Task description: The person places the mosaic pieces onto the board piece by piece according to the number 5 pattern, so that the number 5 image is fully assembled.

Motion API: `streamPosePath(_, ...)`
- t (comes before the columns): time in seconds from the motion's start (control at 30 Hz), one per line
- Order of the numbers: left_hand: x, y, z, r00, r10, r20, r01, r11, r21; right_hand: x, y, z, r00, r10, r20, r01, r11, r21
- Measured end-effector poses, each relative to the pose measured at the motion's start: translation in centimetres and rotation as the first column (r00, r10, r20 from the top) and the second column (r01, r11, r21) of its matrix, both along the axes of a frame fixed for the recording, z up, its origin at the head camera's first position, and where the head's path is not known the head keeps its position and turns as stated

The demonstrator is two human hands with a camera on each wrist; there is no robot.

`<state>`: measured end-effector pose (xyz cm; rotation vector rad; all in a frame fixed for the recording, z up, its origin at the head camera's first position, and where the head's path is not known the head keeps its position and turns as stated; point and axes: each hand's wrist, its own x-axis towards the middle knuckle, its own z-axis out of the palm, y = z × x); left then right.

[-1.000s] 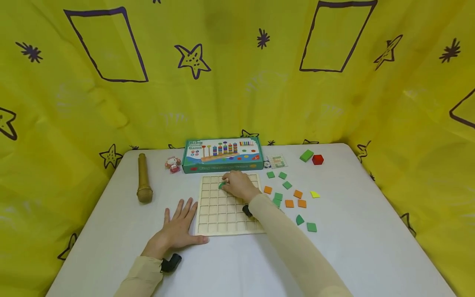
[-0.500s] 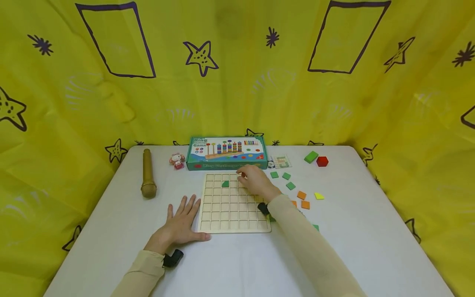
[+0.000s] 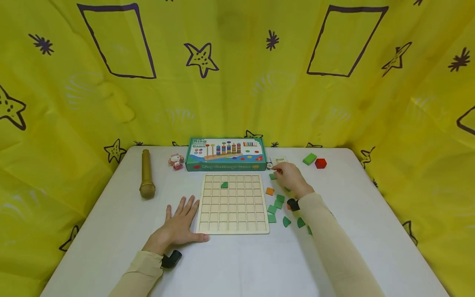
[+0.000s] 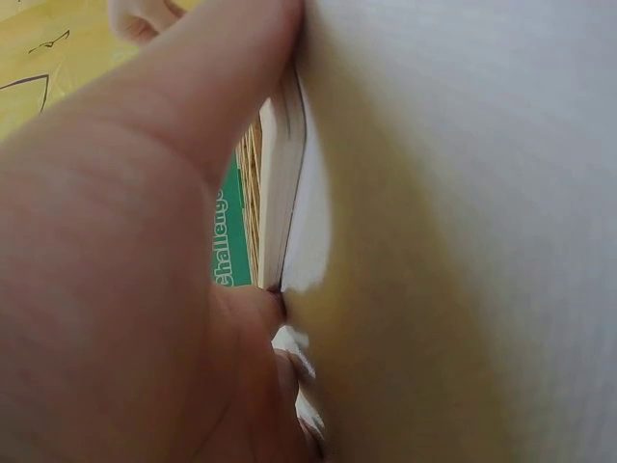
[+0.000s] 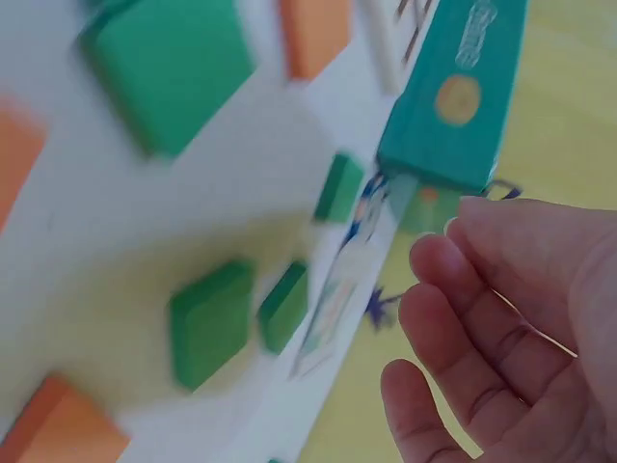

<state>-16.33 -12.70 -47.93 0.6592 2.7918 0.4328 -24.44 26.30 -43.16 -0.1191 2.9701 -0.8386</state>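
A pale wooden grid board (image 3: 233, 214) lies on the table, with a green quarter-round tile (image 3: 224, 185) in one cell of its second row from the back. My left hand (image 3: 178, 227) rests spread out on the table at the board's left side, thumb at the near corner. Above the loose tiles right of the board hovers my right hand (image 3: 291, 178), near a green square tile (image 3: 273, 176) and the pattern card (image 3: 279, 159). In the right wrist view its fingers (image 5: 436, 323) are loosely bent, with nothing seen between them.
Several green tiles (image 3: 278, 204) and an orange tile (image 3: 269, 191) lie right of the board. Behind it stands a Ring Challenge Game box (image 3: 226, 154). A toy microphone (image 3: 146, 175) and small figurine (image 3: 176, 161) are left; green (image 3: 309, 159) and red blocks (image 3: 320, 163) are back right.
My right hand has let go of the green quarter-round tile in its cell and moved right, off the board, to above the loose tiles. The left hand stays in place.
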Motion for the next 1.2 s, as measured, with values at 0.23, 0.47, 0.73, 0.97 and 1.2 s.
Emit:
streamPosePath(0.23,0.1,-0.1,-0.3,1.000,0.004,0.010,-0.004,1.000,0.005,-0.4,1.7,-0.8,0.997,-0.029,0.071,0.026,0.999,0.033)
streamPosePath(0.47,0.0,0.0,-0.4,1.000,-0.007,-0.002,0.007,1.000,-0.001,-1.0,2.1,-1.4,0.991,-0.017,0.129,0.009,0.998,0.060)
streamPosePath(0.73,0.0,0.1,-0.2,1.000,-0.009,-0.010,0.009,1.000,0.000,-1.3,1.8,-1.7,0.991,0.017,0.130,-0.032,0.993,0.113)
streamPosePath(0.97,-0.1,0.1,-0.1,1.000,-0.006,-0.005,0.006,1.000,-0.008,-1.5,1.4,-2.4,0.996,0.027,0.081,-0.041,0.983,0.181)
streamPosePath(1.2,-0.1,-0.1,-0.1,1.000,-0.003,-0.002,0.003,1.000,-0.014,-1.5,0.9,-2.6,0.995,-0.034,0.094,0.022,0.992,0.127)
